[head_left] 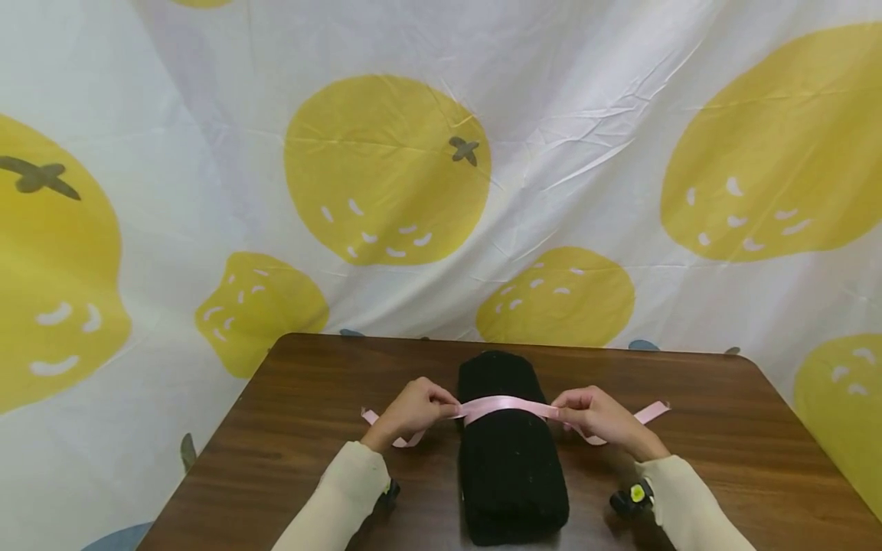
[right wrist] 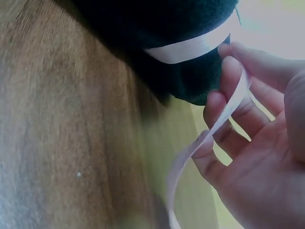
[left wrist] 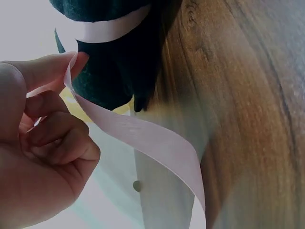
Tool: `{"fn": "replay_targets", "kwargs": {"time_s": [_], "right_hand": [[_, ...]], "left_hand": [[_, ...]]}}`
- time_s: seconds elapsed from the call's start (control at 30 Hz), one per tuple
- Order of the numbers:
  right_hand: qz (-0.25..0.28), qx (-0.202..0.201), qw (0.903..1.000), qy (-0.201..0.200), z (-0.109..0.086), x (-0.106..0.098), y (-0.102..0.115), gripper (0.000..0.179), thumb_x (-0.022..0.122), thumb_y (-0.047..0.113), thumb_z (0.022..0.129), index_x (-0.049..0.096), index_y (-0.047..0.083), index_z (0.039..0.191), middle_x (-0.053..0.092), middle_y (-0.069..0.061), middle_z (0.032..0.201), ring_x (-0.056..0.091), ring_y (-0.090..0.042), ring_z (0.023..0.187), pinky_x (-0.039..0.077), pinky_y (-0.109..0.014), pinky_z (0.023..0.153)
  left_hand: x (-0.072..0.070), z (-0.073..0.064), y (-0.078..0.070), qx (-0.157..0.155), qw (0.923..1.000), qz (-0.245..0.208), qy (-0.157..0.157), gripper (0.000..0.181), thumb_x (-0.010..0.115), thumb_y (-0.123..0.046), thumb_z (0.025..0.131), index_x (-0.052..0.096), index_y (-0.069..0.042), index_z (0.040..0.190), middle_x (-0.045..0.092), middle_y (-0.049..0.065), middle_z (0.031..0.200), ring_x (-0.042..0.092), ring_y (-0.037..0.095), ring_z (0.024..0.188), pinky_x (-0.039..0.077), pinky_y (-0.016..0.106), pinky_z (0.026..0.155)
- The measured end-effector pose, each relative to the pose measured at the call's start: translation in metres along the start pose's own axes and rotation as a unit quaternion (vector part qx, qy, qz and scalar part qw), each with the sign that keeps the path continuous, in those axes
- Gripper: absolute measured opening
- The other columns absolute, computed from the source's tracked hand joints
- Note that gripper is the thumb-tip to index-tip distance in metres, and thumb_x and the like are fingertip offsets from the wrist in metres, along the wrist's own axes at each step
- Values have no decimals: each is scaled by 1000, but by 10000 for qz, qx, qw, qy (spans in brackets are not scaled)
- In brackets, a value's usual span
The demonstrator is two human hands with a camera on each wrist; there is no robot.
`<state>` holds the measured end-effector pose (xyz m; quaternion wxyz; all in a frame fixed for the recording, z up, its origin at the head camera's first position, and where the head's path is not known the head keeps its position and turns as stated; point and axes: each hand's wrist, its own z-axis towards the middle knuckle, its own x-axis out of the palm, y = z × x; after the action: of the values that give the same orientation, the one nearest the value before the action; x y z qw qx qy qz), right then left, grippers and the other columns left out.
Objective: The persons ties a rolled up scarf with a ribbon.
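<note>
A rolled black cloth bundle (head_left: 513, 474) lies lengthwise on the table, with a pink ribbon (head_left: 501, 402) passing around its middle. To its left, my left hand (head_left: 418, 407) pinches the ribbon between thumb and forefinger; the loose tail (left wrist: 143, 138) trails down past the curled other fingers. On the opposite side my right hand (head_left: 598, 417) pinches the ribbon close to the bundle. In the right wrist view, that tail (right wrist: 221, 117) runs down across the fingers. The ribbon's middle bows slightly over the top of the bundle. Its underside is hidden.
The brown wood-grain table (head_left: 310, 383) ends at a far edge just behind the bundle. Behind it hangs a white curtain (head_left: 551, 153) printed with yellow lemons. Dark wrist devices (head_left: 630, 499) sit below both sleeves.
</note>
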<state>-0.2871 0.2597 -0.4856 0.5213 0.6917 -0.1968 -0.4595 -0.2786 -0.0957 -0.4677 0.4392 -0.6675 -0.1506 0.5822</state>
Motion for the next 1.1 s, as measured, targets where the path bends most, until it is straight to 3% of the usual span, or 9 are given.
{"fn": "replay_targets", "kwargs": {"time_s": [0.17, 0.3, 0.4, 0.57, 0.67, 0.8, 0.97, 1.1], "right_hand": [[229, 16, 9997, 21, 0, -1, 4, 24, 62, 19, 98, 69, -2, 107, 58, -33, 80, 43, -21, 48, 38, -23, 44], [-328, -273, 9986, -324, -2, -1, 10, 18, 66, 19, 95, 74, 5, 103, 64, -18, 84, 53, -21, 67, 46, -27, 59], [-983, -351, 9921, -694, -4, 0, 17, 12, 69, 19, 93, 77, 11, 97, 65, -7, 86, 55, -19, 79, 46, -29, 68], [-1241, 177, 9881, -889, -6, 4, 33, 13, 70, 19, 92, 78, 9, 94, 64, -6, 75, 52, -16, 67, 43, -27, 58], [-722, 642, 9908, -948, -7, 5, 44, 17, 68, 17, 93, 77, 4, 97, 58, -5, 63, 47, -14, 55, 39, -25, 49], [239, 1099, 9895, -911, -11, 6, 54, 24, 62, 15, 96, 72, -3, 106, 48, 1, 54, 40, -10, 45, 34, -22, 42], [1200, 1396, 9810, -609, -13, 10, 60, 30, 54, 19, 101, 59, -7, 115, 59, 1, 59, 40, -6, 42, 35, -19, 40], [1449, 1528, 9753, -673, -11, 15, 63, 26, 50, 21, 103, 54, -3, 113, 71, -6, 72, 42, -5, 42, 36, -18, 41]], "left_hand": [[0, -1, -2, 26, 10000, 61, -72, 13, 70, -20, 92, 80, -13, 92, 71, -3, 83, 53, 9, 68, 47, 26, 62], [0, -2, -5, -47, 9999, 70, -135, 14, 68, -19, 93, 79, -11, 91, 62, -4, 70, 48, 8, 59, 42, 24, 55], [1, -2, -9, -135, 9997, 62, -188, 14, 67, -18, 93, 78, -9, 90, 52, -4, 61, 43, 8, 49, 37, 23, 47], [4, -3, -18, -254, 9991, 99, -335, 14, 65, -16, 94, 74, -7, 88, 55, -4, 67, 45, 10, 51, 37, 24, 47], [6, -3, -23, -476, 9978, -171, -418, 14, 63, -16, 95, 72, -7, 91, 58, -1, 67, 51, 13, 54, 43, 27, 50], [8, -4, -25, -911, 9904, -951, -409, 15, 57, -16, 99, 67, -5, 98, 61, 5, 62, 58, 17, 46, 53, 35, 49], [12, -4, -26, -1200, 9746, -1800, -585, 17, 55, -16, 101, 62, -1, 103, 69, 11, 69, 61, 16, 47, 57, 37, 53], [16, -3, -29, -1254, 9602, -2346, -850, 18, 54, -14, 101, 60, 2, 106, 71, 16, 78, 63, 16, 49, 58, 37, 55]]}}
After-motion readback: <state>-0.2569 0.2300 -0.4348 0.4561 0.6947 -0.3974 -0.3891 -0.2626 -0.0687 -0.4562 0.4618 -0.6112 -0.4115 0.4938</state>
